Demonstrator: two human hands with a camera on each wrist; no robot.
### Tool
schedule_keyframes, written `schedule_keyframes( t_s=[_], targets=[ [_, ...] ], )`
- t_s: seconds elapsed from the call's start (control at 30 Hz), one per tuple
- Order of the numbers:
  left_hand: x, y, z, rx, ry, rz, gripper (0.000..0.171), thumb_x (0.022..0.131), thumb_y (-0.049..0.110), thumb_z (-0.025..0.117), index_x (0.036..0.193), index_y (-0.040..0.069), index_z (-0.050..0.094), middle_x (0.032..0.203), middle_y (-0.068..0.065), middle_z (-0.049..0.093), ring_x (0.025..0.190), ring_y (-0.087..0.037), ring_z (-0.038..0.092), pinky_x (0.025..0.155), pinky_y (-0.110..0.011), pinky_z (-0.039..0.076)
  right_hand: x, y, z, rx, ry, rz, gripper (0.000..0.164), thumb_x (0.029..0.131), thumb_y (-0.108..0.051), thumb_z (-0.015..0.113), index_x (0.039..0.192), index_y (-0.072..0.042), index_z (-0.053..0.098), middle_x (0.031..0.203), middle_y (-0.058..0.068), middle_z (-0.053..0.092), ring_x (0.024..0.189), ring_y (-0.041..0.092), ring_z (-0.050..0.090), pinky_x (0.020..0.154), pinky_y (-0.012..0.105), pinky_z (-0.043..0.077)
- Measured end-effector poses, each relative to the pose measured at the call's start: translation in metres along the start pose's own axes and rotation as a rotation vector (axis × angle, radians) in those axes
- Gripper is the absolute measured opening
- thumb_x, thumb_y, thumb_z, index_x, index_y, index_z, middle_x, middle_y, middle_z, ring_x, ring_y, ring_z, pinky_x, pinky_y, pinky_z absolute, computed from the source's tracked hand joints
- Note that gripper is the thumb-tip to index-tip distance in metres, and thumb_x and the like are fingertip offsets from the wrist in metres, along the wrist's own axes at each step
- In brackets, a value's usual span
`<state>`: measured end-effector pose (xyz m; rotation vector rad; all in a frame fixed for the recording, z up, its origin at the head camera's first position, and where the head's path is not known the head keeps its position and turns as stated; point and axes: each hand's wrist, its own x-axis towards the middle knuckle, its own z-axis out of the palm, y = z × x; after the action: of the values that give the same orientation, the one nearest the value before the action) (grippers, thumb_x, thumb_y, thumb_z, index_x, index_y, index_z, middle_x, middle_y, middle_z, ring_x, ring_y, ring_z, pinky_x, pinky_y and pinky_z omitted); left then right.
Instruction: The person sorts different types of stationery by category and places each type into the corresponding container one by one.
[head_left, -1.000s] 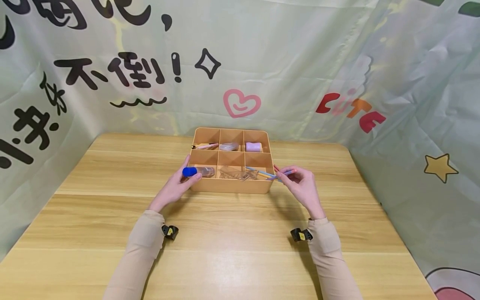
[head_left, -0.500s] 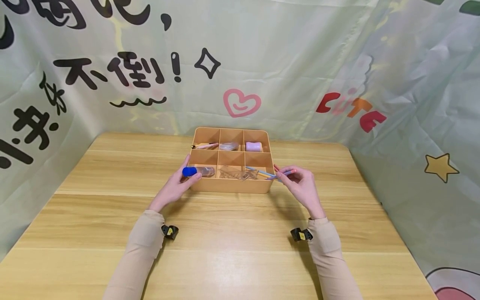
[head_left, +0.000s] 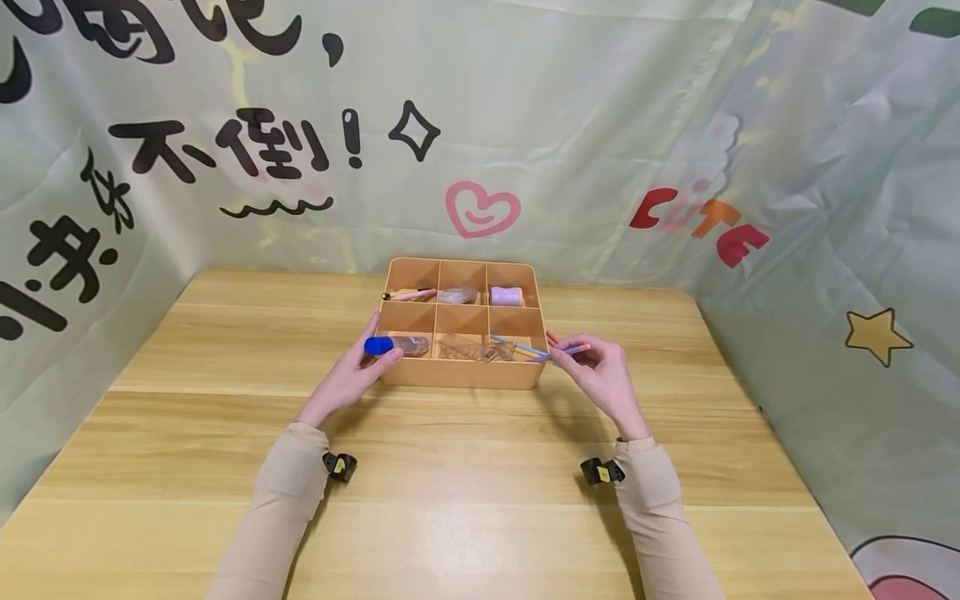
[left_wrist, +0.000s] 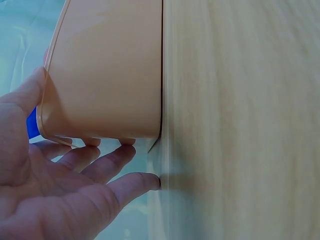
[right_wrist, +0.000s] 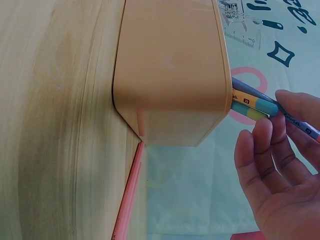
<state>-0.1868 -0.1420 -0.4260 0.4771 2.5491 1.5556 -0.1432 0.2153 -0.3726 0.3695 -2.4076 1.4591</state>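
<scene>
A tan divided organizer box stands toward the back of the table. My left hand grips its front left corner, thumb at the front rim and fingers along the side wall. Between thumb and fingertips, my right hand pinches a purple-blue pencil with a red end, over the box's right edge. Beside it a yellow pencil with a blue end and a teal pencil with a yellow-green end stick out of the front right compartment. A red pencil lies on the table right of the box.
A blue-capped clear tube lies in the front left compartment, a clear ruler in the front middle. Behind sit a pink pen, a clear rounded item and a purple cylinder. A printed cloth hangs behind.
</scene>
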Motion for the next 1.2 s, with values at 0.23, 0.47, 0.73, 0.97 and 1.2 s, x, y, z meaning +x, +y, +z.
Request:
schedule_keyframes(
  t_s=[0.23,0.47,0.73,0.97,1.2],
  targets=[
    [-0.001,0.005,-0.001,0.007,-0.007,0.000,0.080,0.099,0.029,0.052,0.155,0.009,-0.001,0.142,-0.037,0.034,0.128,-0.045,0.036,0.108,-0.058,0.028,0.000,0.000,0.000,-0.008,-0.003,0.002,0.011,0.084,0.004,0.069,0.089,0.013,0.068,0.084,0.024,0.069,0.070,0.025,0.063,0.061,0.007,0.049],
    [0.006,-0.016,0.002,0.014,0.010,0.005,0.083,0.097,0.040,0.053,0.156,0.015,0.000,0.143,-0.033,0.037,0.128,-0.041,0.039,0.109,-0.056,0.030,0.000,0.000,0.000,-0.019,-0.005,-0.018,0.010,0.083,0.005,0.069,0.090,0.013,0.068,0.085,0.023,0.069,0.070,0.027,0.063,0.062,0.008,0.049],
    [0.006,-0.016,0.003,0.002,0.015,0.015,0.084,0.097,0.040,0.053,0.156,0.013,0.000,0.143,-0.033,0.037,0.128,-0.040,0.039,0.109,-0.053,0.030,0.001,0.017,0.002,-0.043,0.004,-0.072,0.007,0.080,0.004,0.072,0.087,0.007,0.072,0.085,0.019,0.069,0.070,0.014,0.057,0.060,0.010,0.049],
    [0.006,-0.017,0.002,0.006,0.017,0.008,0.084,0.097,0.041,0.053,0.156,0.015,0.000,0.142,-0.033,0.038,0.128,-0.040,0.039,0.110,-0.054,0.029,0.004,0.038,0.002,-0.081,-0.014,-0.074,0.009,0.082,-0.009,0.075,0.086,-0.001,0.074,0.079,0.009,0.064,0.066,0.012,0.053,0.055,0.013,0.045],
    [0.007,-0.018,0.003,-0.001,0.014,0.018,0.083,0.097,0.040,0.053,0.156,0.016,-0.001,0.143,-0.032,0.038,0.129,-0.039,0.039,0.110,-0.053,0.030,0.005,0.039,0.003,-0.050,0.008,-0.076,0.016,0.084,-0.015,0.074,0.088,0.000,0.075,0.085,0.008,0.065,0.074,0.013,0.059,0.062,0.014,0.051]
  ],
)
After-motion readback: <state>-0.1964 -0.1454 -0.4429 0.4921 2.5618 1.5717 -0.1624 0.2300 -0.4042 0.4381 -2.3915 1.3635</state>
